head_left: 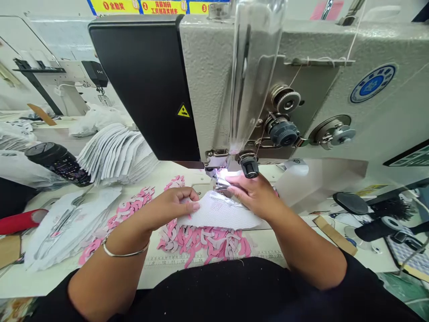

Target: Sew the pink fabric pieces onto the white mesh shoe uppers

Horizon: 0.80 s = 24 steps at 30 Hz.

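Observation:
A white textured fabric piece [217,213] lies under the needle area of a large sewing machine [209,89], its far edge at the lit presser foot [221,181]. My left hand [177,203] pinches the fabric's left edge between thumb and fingers, and a small pink bit shows just below. On the right, my right hand [254,194] rests on the fabric's far right side, fingers stretched toward the presser foot, thumb beside them. Whether those fingers grip or only press cannot be made out. Pink and pale curved cut pieces [208,243] lie in a heap nearer my body.
More pink cut pieces [130,205] spread to the left. Beyond them are stacked white fabric pieces [114,154], another white pile [70,223], a black tumbler [58,161] and a red roll [22,221]. A printed ruler [167,263] runs along the table's front. Black spools [377,229] stand right.

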Each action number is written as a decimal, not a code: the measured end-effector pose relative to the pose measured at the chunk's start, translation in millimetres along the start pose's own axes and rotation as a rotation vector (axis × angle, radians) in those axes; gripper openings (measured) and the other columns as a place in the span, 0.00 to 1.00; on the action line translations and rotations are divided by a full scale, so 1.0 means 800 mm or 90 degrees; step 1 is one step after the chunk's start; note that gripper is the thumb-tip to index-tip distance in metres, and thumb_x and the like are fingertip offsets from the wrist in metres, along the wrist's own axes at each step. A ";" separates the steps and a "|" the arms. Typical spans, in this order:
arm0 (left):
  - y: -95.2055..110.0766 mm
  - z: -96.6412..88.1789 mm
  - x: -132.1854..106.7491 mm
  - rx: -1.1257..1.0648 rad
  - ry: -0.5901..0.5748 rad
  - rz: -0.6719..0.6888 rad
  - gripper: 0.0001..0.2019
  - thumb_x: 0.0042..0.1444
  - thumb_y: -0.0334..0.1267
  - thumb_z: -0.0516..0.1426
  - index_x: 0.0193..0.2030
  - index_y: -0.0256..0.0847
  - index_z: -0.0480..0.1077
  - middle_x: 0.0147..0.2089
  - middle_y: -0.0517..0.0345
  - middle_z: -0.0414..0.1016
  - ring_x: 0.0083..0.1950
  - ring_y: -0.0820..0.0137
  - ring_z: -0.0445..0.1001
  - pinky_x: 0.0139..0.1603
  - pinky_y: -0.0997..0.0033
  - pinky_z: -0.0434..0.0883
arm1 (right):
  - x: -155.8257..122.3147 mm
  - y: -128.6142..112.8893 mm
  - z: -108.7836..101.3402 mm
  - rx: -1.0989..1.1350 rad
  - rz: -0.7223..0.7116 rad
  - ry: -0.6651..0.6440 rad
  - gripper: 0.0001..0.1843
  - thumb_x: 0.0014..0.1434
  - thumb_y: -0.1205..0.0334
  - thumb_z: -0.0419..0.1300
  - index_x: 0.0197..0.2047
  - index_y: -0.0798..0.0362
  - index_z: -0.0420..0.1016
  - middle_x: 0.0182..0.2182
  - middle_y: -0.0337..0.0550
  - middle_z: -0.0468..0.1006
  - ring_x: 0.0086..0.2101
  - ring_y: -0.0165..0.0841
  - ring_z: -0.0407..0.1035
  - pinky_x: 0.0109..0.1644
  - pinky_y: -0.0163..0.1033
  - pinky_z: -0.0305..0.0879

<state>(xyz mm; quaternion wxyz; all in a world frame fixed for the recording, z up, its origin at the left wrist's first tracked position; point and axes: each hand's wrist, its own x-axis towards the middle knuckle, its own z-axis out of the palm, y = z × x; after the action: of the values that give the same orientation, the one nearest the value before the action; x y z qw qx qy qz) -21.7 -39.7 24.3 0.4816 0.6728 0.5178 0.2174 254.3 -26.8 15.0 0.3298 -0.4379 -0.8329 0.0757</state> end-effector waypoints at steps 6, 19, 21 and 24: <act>0.015 0.016 0.013 -0.215 0.052 -0.016 0.16 0.48 0.48 0.67 0.32 0.38 0.70 0.27 0.63 0.66 0.27 0.77 0.63 0.27 0.77 0.58 | -0.005 0.003 -0.015 -0.133 -0.054 0.122 0.13 0.67 0.55 0.57 0.49 0.49 0.80 0.41 0.46 0.79 0.44 0.42 0.70 0.52 0.49 0.64; 0.018 0.028 0.031 -0.387 0.167 0.033 0.13 0.47 0.42 0.69 0.33 0.39 0.73 0.29 0.61 0.71 0.27 0.76 0.67 0.28 0.76 0.63 | -0.021 0.005 0.008 -0.125 -0.110 0.082 0.15 0.68 0.60 0.56 0.56 0.45 0.73 0.55 0.44 0.75 0.55 0.40 0.67 0.64 0.55 0.54; 0.008 0.025 0.025 -0.399 0.244 0.047 0.13 0.50 0.44 0.67 0.36 0.40 0.74 0.30 0.61 0.71 0.28 0.76 0.67 0.29 0.76 0.64 | -0.028 0.007 0.009 -0.119 -0.121 0.128 0.14 0.66 0.63 0.56 0.55 0.44 0.73 0.54 0.44 0.75 0.57 0.41 0.67 0.65 0.57 0.52; -0.018 0.015 0.016 -0.330 0.345 0.042 0.12 0.56 0.48 0.62 0.36 0.41 0.73 0.30 0.61 0.70 0.29 0.76 0.66 0.31 0.75 0.65 | -0.046 0.011 0.010 -0.081 -0.171 0.247 0.15 0.61 0.68 0.59 0.50 0.43 0.74 0.49 0.43 0.77 0.51 0.41 0.71 0.59 0.56 0.60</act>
<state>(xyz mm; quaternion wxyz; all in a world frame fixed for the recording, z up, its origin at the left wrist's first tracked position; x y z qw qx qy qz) -14.8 -33.1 3.8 0.4743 0.4632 0.5322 0.5266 269.8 -49.0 -12.6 0.4624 -0.3497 -0.8077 -0.1073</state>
